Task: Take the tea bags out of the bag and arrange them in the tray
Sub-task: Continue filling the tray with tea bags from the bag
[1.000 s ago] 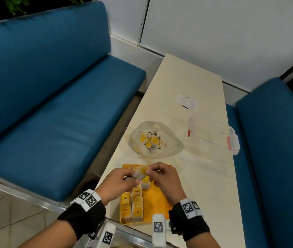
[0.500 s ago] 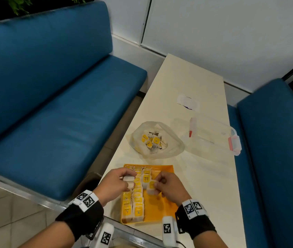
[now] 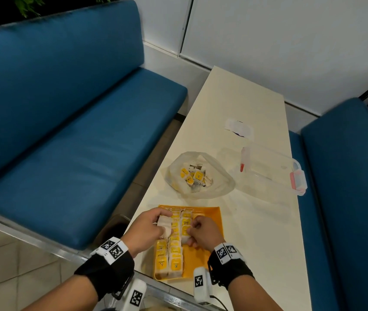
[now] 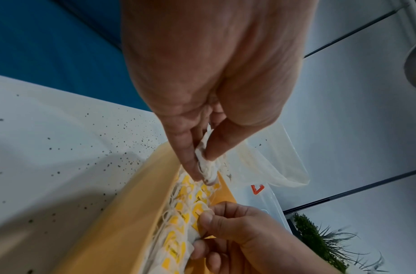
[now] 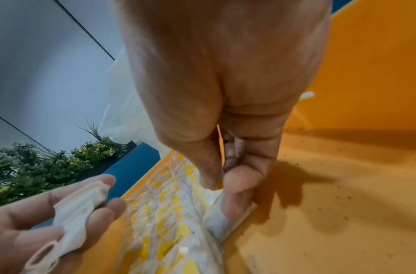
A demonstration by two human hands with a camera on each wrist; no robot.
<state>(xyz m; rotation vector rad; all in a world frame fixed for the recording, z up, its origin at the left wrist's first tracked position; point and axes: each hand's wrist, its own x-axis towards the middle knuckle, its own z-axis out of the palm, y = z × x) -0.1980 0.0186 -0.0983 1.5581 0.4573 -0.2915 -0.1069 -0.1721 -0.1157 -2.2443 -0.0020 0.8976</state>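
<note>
An orange tray (image 3: 210, 223) lies at the near end of the table, with two rows of yellow-labelled tea bags (image 3: 171, 254) standing along its left side. My left hand (image 3: 166, 221) hovers over the tray's far left and pinches a small stack of white tea bags (image 4: 207, 163). My right hand (image 3: 190, 233) is down in the tray and pinches a single tea bag (image 5: 225, 216) against the right side of the second row. Beyond the tray sits the clear plastic bag (image 3: 201, 176), open, with several tea bags inside.
A clear lidded box with red latches (image 3: 272, 173) lies right of the bag, and a white packet (image 3: 239, 127) farther back. Blue benches (image 3: 66, 153) flank the narrow table. The tray sits close to the table's left and near edges.
Both hands came down from above the tray and separated. The left kept a stack of tea bags; the right carried one bag down into the tray beside the second row.
</note>
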